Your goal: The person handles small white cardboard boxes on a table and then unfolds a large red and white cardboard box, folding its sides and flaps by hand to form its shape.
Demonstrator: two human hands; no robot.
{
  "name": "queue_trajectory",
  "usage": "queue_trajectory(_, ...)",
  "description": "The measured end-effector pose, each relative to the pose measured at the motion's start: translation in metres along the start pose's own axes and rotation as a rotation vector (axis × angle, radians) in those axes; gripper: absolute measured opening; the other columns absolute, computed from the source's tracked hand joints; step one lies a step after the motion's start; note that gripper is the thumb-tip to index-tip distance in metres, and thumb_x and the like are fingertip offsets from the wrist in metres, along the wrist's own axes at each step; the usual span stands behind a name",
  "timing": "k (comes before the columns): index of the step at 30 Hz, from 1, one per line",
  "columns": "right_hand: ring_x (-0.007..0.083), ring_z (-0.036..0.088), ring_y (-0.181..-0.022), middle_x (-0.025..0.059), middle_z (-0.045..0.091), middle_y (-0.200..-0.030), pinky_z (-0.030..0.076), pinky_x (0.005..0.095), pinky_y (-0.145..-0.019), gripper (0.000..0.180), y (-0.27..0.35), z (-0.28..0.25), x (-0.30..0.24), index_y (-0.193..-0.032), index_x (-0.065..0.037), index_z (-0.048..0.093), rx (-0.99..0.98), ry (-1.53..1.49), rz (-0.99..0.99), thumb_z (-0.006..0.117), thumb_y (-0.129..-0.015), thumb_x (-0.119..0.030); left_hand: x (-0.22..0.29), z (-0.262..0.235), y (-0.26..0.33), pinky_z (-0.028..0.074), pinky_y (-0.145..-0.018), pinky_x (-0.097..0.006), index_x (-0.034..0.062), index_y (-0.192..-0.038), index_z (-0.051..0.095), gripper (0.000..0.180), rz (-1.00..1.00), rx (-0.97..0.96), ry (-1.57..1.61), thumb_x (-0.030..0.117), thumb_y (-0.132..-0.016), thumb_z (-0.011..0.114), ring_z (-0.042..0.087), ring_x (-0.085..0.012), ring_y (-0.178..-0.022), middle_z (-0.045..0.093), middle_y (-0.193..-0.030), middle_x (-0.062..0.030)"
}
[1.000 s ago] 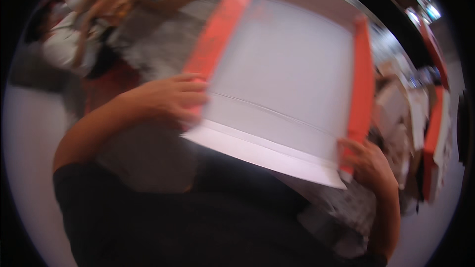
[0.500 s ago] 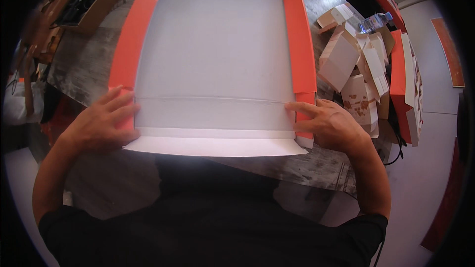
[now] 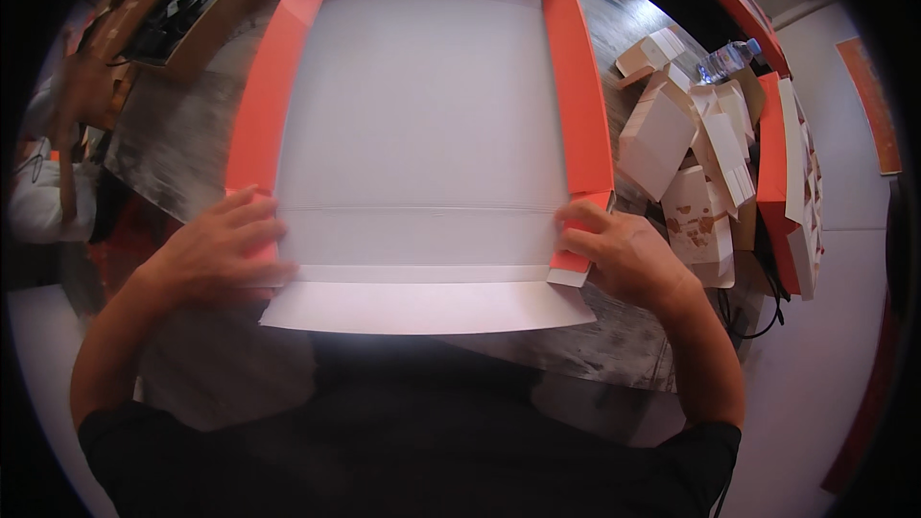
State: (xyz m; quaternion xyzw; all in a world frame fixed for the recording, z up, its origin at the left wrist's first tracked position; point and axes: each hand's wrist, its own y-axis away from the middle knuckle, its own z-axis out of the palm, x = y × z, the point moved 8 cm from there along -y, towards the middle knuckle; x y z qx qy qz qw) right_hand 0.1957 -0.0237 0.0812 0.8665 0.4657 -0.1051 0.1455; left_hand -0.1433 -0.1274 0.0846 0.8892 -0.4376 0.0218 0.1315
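Note:
A large flat cardboard box (image 3: 422, 115) with a white inside lies in front of me, its orange side walls folded up. Around the near end of its left wall (image 3: 264, 120) curls my left hand (image 3: 216, 245), fingertips over the inner side. My right hand (image 3: 628, 249) pinches the orange end tab at the near end of the right wall (image 3: 580, 86); thumb and fingers are on either side. That tab is angled inward over the panel. Between the hands, a white front flap (image 3: 427, 307) slopes toward me.
Several white folded cartons (image 3: 662, 129) and a plastic bottle (image 3: 729, 59) are heaped to the right, beside an orange box (image 3: 777, 182). A brown carton (image 3: 197, 14) with dark items stands at the far left. Another person's arm (image 3: 67, 125) shows at the left edge.
The box has come slightly nearer to me, and its front flap sits lower in view. My right hand has turned the right end tab inward. Both hands stay at the near corners.

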Motion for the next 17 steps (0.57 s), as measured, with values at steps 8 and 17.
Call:
queue_trajectory(8,0.0331,0.063,-0.113,0.0146,0.043,-0.146,0.053,0.0457,-0.090,0.087,-0.007,-0.019,-0.006,-0.139,-0.005,0.049,0.179,0.284,0.360,0.091,-0.068,-0.031,-0.022,-0.023,-0.013,0.044,-0.111,-0.052,0.0082,-0.124,0.056,0.065,-0.153,0.354,0.191,0.028,-0.072,0.089,0.063,-0.0308,-0.119,0.065,-0.127,-0.0108)
queue_trajectory(17,0.0438,0.036,-0.143,0.0147,0.038,-0.152,0.037,0.0526,-0.115,0.084,-0.025,-0.006,0.016,-0.147,-0.003,0.041,0.137,0.113,0.310,0.085,-0.078,-0.025,-0.044,-0.019,-0.006,0.051,-0.098,-0.043,0.0062,-0.120,0.058,0.056,-0.376,0.601,0.448,0.023,-0.076,0.088,0.066,-0.0309,-0.104,0.065,-0.114,-0.0115)
